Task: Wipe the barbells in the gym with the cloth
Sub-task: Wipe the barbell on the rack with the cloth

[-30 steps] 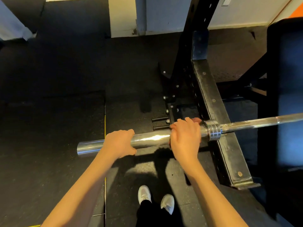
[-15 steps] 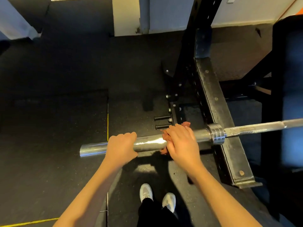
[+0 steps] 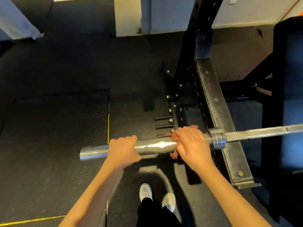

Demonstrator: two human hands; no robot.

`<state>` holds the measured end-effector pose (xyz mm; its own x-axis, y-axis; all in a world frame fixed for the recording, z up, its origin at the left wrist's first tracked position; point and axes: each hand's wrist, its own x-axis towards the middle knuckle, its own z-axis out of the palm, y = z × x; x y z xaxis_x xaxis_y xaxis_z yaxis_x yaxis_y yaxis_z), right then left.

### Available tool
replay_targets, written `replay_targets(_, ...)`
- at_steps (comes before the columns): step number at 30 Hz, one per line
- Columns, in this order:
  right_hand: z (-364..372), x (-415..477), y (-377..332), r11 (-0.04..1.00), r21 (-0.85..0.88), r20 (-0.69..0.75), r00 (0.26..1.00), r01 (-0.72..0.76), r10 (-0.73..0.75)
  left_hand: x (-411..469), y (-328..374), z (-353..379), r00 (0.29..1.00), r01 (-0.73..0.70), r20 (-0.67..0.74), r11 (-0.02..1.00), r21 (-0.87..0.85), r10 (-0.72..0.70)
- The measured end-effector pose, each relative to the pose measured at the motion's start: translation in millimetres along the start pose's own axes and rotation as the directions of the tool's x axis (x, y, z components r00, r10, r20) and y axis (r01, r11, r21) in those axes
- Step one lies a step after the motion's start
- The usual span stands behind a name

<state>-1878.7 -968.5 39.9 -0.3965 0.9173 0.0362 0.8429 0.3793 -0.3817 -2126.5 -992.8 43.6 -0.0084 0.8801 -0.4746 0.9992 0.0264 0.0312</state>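
Note:
A chrome barbell [image 3: 155,145] lies across the black rack's arm, its thick sleeve pointing left and its thin shaft running off to the right. My left hand [image 3: 123,150] grips the sleeve near its free end. My right hand [image 3: 190,147] is wrapped over the sleeve just left of the collar [image 3: 218,140], holding a reddish cloth [image 3: 174,154] against the metal. Most of the cloth is hidden under that hand; only frayed edges show above and below it.
The black rack upright [image 3: 201,22] and its sloping safety arm [image 3: 221,120] stand right of my hands. Black storage pegs [image 3: 162,119] stick out from the rack base. A dark padded bench [image 3: 290,79] is at far right. My white shoes [image 3: 155,196] stand on the rubber floor.
My right hand with the cloth slid left along the sleeve from the collar, then back a little toward it. My left hand kept its grip.

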Motion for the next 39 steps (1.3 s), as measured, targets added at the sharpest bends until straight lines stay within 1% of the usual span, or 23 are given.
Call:
replay_targets(1, -6, 3, 9, 0.996, -0.016, 0.011, 0.996, -0.087, 0.087, 4, -2, -4, 0.995, -0.008, 0.101, 0.998, -0.056, 0.014)
replay_targets(3, -8, 6, 9, 0.961, 0.000, -0.071, 0.959, -0.275, 0.275, 12, -4, -10, 0.972, -0.011, 0.234, 0.993, -0.113, 0.037)
replay_targets(5, 0, 6, -16, 0.927, 0.073, -0.193, 0.907, -0.367, 0.374, 14, -3, -10, 0.976, 0.003, 0.219, 0.995, -0.098, 0.018)
replay_targets(6, 6, 5, -31, 0.926, 0.103, -0.217, 0.901, -0.362, 0.376, 13, -2, -8, 0.982, 0.014, 0.188, 0.997, -0.074, 0.000)
replay_targets(7, 13, 0, -42, 0.943, 0.104, -0.215, 0.919, -0.315, 0.330, 9, 1, -5, 0.989, 0.021, 0.147, 0.999, -0.046, -0.015)
replay_targets(10, 17, -15, -40, 0.997, 0.073, -0.111, 0.993, -0.038, 0.046, -3, 8, 6, 0.999, 0.038, -0.008, 0.998, 0.044, -0.038)
replay_targets(11, 13, -13, -26, 0.999, 0.051, -0.056, 0.998, 0.019, -0.016, -5, 8, 8, 0.999, 0.035, -0.039, 0.998, 0.056, -0.033)
replay_targets(12, 7, -9, -11, 1.000, 0.026, 0.005, 1.000, 0.018, -0.018, -6, 7, 7, 0.999, 0.026, -0.028, 0.999, 0.047, -0.025)
replay_targets(14, -8, -1, 13, 0.992, -0.027, 0.066, 0.990, -0.121, 0.122, -1, 3, 1, 0.994, 0.014, 0.112, 0.999, -0.035, -0.010)
replay_targets(16, -11, -1, 11, 0.951, -0.008, -0.040, 0.950, -0.311, 0.310, 6, 0, -6, 0.967, 0.021, 0.253, 0.995, -0.095, 0.004)
replay_targets(18, -5, -2, -16, 0.884, 0.079, -0.150, 0.871, -0.461, 0.468, 8, 3, -9, 0.969, 0.010, 0.248, 0.998, -0.068, 0.007)
replay_targets(19, 0, -1, -33, 0.865, 0.097, -0.149, 0.852, -0.492, 0.501, 7, 4, -9, 0.977, 0.006, 0.214, 0.999, -0.042, 0.003)
replay_targets(21, 13, -9, -52, 0.922, 0.097, -0.094, 0.918, -0.376, 0.385, 0, 8, -4, 0.991, 0.016, 0.134, 1.000, 0.021, -0.019)
replay_targets(23, 16, -21, -45, 0.982, 0.143, -0.056, 0.989, -0.126, 0.135, -9, 13, 3, 0.999, 0.034, 0.028, 0.997, 0.073, -0.036)
replay_targets(25, 5, -26, -18, 0.995, 0.093, -0.047, 0.999, -0.017, 0.021, -16, 14, 8, 0.998, 0.032, -0.060, 0.994, 0.101, -0.026)
replay_targets(26, -1, -27, -2, 0.998, 0.035, -0.055, 0.997, -0.046, 0.048, -17, 12, 9, 0.998, 0.016, -0.063, 0.995, 0.095, -0.011)
replay_targets(28, -10, -28, 16, 0.968, -0.072, -0.104, 0.967, -0.240, 0.233, -15, 7, 5, 0.999, -0.032, 0.026, 0.999, 0.023, 0.032)
replay_targets(30, -4, -25, 2, 0.908, -0.080, -0.145, 0.906, -0.412, 0.399, -9, 2, 1, 0.990, -0.057, 0.126, 0.998, -0.035, 0.061)
replay_targets(31, 2, -22, -13, 0.897, -0.053, -0.151, 0.891, -0.439, 0.428, -7, 2, 0, 0.988, -0.057, 0.139, 0.998, -0.039, 0.061)
replay_targets(33, 15, -18, -47, 0.939, -0.009, -0.116, 0.933, -0.345, 0.342, -6, 4, 0, 0.992, -0.039, 0.118, 0.999, -0.001, 0.039)
replay_targets(36, 20, -28, -52, 0.994, 0.083, -0.069, 0.995, -0.065, 0.070, -12, 10, 5, 0.999, -0.013, 0.030, 0.996, 0.083, 0.010)
replay_targets(37, 14, -29, -41, 0.994, 0.103, -0.059, 0.998, -0.020, 0.026, -15, 11, 8, 1.000, -0.005, -0.013, 0.994, 0.107, 0.007)
replay_targets(39, 0, -34, -13, 0.996, 0.067, -0.033, 0.998, -0.059, 0.061, -22, 13, 13, 0.996, 0.003, -0.093, 0.990, 0.139, 0.010)
